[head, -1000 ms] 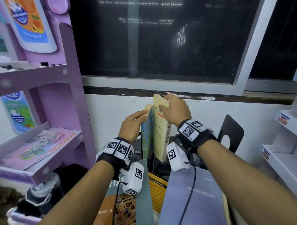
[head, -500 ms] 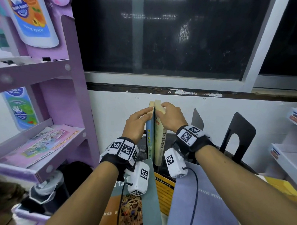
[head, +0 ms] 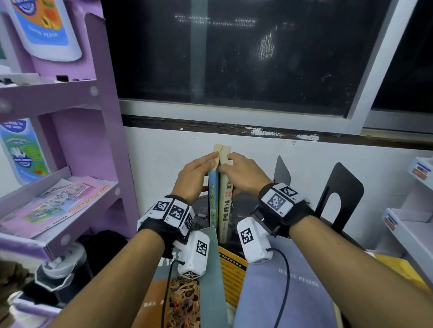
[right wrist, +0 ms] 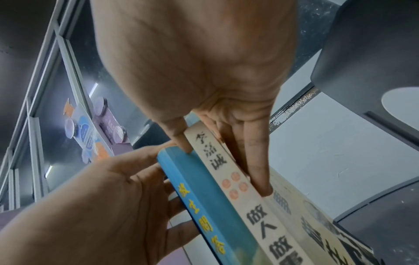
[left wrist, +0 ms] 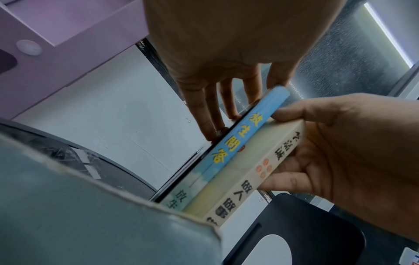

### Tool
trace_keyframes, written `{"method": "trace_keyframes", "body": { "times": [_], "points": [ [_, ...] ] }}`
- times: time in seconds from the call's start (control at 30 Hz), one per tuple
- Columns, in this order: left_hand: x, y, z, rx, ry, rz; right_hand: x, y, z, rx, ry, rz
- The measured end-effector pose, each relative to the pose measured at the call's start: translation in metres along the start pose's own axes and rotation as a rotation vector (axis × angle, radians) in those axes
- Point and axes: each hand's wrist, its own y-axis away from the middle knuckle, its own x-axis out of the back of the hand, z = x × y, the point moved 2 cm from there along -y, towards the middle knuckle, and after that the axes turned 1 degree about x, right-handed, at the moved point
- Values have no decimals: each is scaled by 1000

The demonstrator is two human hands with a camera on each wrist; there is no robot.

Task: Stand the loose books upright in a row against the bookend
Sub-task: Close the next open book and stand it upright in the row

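Two books stand upright side by side near the wall: a blue-spined book (head: 212, 200) and, on its right, a cream-spined book (head: 225, 204). My left hand (head: 197, 170) lies flat with straight fingers (left wrist: 211, 114) against the blue book's (left wrist: 238, 143) left side. My right hand (head: 237, 167) pinches the cream book (right wrist: 217, 161), thumb (right wrist: 179, 141) at the gap between the two spines and fingers on its right cover. A thin black plate (left wrist: 179, 181) stands against the blue book's left. A grey bookend (head: 282, 171) and a black bookend (head: 340, 194) stand apart to the right.
Loose books lie flat in front: a teal one with a patterned picture (head: 179, 298), an orange one (head: 230, 271), a lavender one (head: 291, 303) and a yellow one (head: 399, 271). A purple shelf unit (head: 64, 102) is at the left, white shelves (head: 419, 222) at the right.
The cream book came down from a raised, tilted hold to stand upright against the blue book. Both hands sank with it and closed in on the pair.
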Motion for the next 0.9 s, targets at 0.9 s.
{"method": "trace_keyframes", "body": {
  "times": [0.9],
  "points": [
    [4, 21, 18, 134, -63, -78, -2, 33, -1, -22, -244, -126]
  ]
}}
